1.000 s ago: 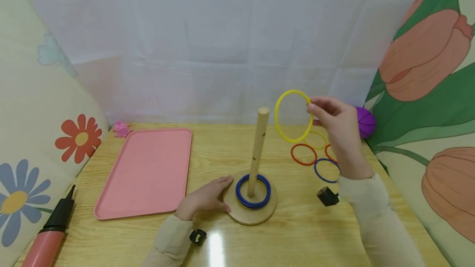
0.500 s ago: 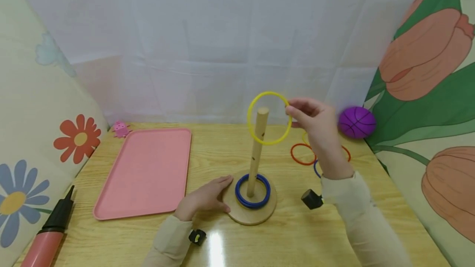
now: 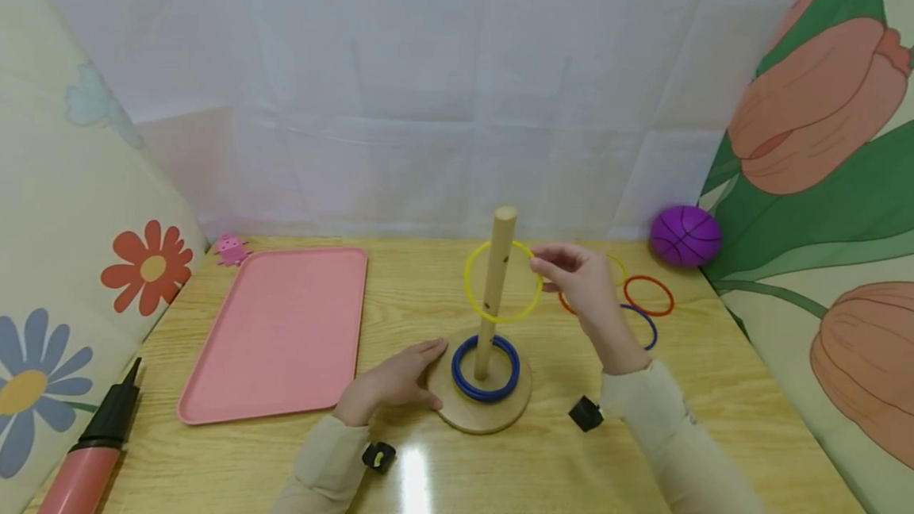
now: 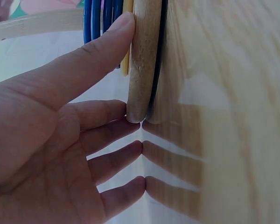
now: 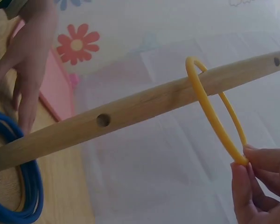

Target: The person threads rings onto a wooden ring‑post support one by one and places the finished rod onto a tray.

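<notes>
A wooden pole stands upright on a round wooden base. My right hand pinches a yellow ring between thumb and fingers. That ring encircles the pole about midway up, tilted, as the right wrist view shows. Several blue rings lie stacked round the foot of the pole, with a yellow edge showing beneath them. My left hand rests against the left side of the base. In the left wrist view its thumb lies on the base's edge, and its extended fingers touch the tabletop.
Behind my right hand lie loose rings, including a red ring and a blue ring. A purple ball sits at the back right. On the left are a pink tray, a small pink toy and a pink-and-black pump.
My right hand has carried the yellow ring leftward to the pole, then down, so it now circles the pole below its top. My left hand has stayed in place at the base.
</notes>
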Motion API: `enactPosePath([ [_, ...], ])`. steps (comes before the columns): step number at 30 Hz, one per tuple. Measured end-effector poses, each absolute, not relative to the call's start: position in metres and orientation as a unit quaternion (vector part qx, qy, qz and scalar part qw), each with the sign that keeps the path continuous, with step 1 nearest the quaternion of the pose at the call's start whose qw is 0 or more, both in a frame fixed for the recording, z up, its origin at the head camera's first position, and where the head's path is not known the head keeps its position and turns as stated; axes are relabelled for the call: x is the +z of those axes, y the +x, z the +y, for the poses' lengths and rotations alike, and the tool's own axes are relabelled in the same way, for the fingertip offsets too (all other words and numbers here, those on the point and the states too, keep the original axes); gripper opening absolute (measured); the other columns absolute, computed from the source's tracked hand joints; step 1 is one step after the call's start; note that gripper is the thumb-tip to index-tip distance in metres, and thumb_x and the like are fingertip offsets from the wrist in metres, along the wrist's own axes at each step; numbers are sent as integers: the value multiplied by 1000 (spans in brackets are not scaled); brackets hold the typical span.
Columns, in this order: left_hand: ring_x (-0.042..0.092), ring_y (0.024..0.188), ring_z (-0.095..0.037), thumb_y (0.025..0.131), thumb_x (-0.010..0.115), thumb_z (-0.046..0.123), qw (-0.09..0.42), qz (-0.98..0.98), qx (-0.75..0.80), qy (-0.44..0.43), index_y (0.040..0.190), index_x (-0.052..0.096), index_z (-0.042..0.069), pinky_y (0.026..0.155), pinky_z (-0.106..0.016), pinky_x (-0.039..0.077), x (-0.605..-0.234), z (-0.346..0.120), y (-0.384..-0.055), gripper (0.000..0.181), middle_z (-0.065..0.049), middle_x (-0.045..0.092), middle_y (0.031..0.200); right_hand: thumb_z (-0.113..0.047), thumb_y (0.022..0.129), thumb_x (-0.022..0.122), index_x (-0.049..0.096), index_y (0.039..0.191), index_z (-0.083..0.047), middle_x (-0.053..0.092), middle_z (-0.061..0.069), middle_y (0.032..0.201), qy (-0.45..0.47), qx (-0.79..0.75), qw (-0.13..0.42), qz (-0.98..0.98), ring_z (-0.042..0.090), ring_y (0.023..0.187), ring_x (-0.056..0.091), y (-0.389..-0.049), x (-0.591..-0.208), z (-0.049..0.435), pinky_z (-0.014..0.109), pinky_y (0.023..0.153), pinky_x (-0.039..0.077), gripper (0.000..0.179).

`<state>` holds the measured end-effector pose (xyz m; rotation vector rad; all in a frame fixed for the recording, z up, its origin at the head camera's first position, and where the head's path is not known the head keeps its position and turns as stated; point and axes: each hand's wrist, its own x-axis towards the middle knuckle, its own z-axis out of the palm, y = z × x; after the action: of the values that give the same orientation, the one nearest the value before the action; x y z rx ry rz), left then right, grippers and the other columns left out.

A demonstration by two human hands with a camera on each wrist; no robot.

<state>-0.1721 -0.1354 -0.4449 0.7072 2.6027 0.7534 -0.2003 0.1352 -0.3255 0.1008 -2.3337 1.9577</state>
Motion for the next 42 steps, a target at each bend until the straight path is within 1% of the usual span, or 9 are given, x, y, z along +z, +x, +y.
enactPosePath([
  [4,30,142,-44,77,81,25,171,915,270,245,148,31,-6,119,-55,27,-442,-135,-170,92,-25,31,154,-9,88,70,69,111,5,71,-2,89,23,606,21,-795,0,75,62,-204,-347,137,22,65,60,27],
  [10,31,142,-44,77,81,25,170,916,266,247,148,31,-6,119,-54,27,-442,-136,-170,92,-25,32,154,-5,87,69,70,108,4,74,12,96,28,568,-8,-823,1,74,61,-208,-379,137,30,69,62,23],
  [17,31,142,-44,78,81,25,170,915,268,247,148,31,-5,119,-55,28,-444,-136,-171,91,-25,32,154,-5,87,70,72,104,3,73,18,97,49,533,-31,-844,10,79,67,-206,-408,132,29,63,62,19],
  [19,31,142,-44,78,81,25,169,916,268,247,148,31,-5,119,-54,28,-444,-137,-171,91,-25,32,154,-3,86,70,72,102,3,74,19,95,52,529,-30,-847,10,77,67,-205,-414,129,29,61,61,17],
  [22,31,141,-44,77,81,25,167,916,267,247,148,31,-5,119,-55,28,-445,-137,-171,92,-25,32,154,-2,85,71,72,99,5,74,18,92,53,525,-32,-849,7,73,65,-204,-422,126,28,59,61,16],
  [28,32,141,-44,77,81,24,161,916,270,251,147,32,-7,119,-54,28,-445,-136,-172,91,-26,33,153,-1,84,71,73,96,3,74,17,90,55,506,-36,-860,8,70,64,-202,-434,116,30,58,61,13],
  [32,33,140,-44,76,81,23,157,914,273,257,146,33,-8,118,-53,28,-446,-136,-172,91,-27,34,152,-3,83,73,75,92,-1,75,14,86,54,481,-31,-875,8,67,63,-200,-439,112,24,54,57,10],
  [36,33,140,-44,76,81,24,154,914,270,262,146,33,-9,118,-54,28,-447,-137,-171,91,-28,34,152,-4,82,73,76,89,-4,75,10,85,59,455,-17,-888,10,72,65,-197,-441,110,19,57,54,7],
  [42,33,140,-44,77,81,24,154,914,270,259,146,33,-8,118,-54,29,-447,-137,-171,91,-27,34,152,-5,82,74,75,86,-5,75,8,84,70,434,4,-898,11,72,64,-195,-443,110,18,57,50,4],
])
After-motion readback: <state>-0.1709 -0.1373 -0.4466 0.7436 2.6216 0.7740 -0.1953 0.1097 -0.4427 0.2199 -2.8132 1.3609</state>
